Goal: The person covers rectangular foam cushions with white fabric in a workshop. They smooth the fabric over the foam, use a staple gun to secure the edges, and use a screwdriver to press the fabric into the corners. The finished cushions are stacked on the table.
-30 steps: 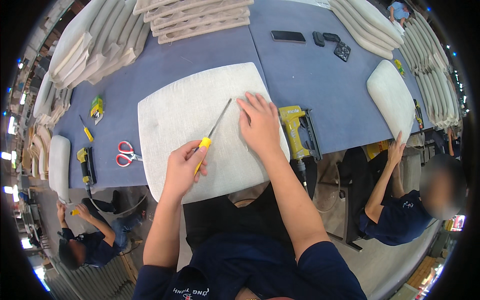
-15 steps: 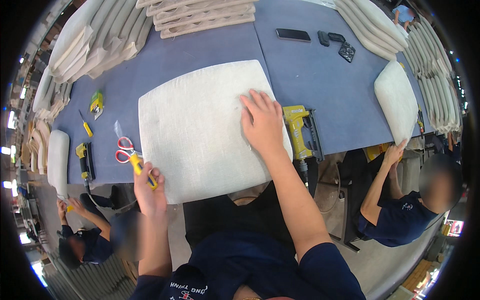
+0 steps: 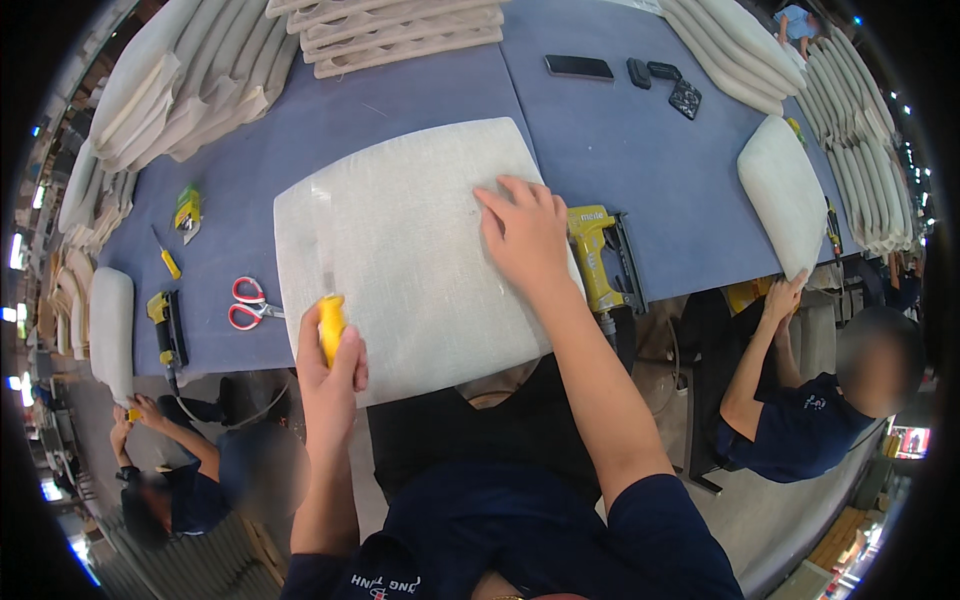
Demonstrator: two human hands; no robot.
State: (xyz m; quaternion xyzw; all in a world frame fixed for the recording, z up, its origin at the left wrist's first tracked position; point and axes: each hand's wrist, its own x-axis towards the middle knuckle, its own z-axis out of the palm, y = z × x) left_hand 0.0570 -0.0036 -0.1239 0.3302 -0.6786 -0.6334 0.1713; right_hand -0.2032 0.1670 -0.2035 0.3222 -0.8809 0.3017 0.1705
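A pale fabric-covered cushion panel with a curved far edge lies before me, its near edge above my lap. My left hand is wrapped round the yellow handle of a screwdriver-like tool, over the panel's left part. The tool's shaft points away from me and is smeared by motion, so its tip is unclear. Fingers apart, my right hand rests on the panel's right side. Just right of that hand, a yellow staple gun lies beside the panel.
Red-handled scissors lie left of the panel, near another yellow-handled tool and a second staple gun. Stacked panels stand at the back. A phone lies back right. Co-workers sit on both sides, each handling a panel.
My left hand has brought the yellow-handled tool rightward, from beside the scissors to over the panel, and its shaft now points farther away. My right hand stays on the panel. The view has shifted slightly.
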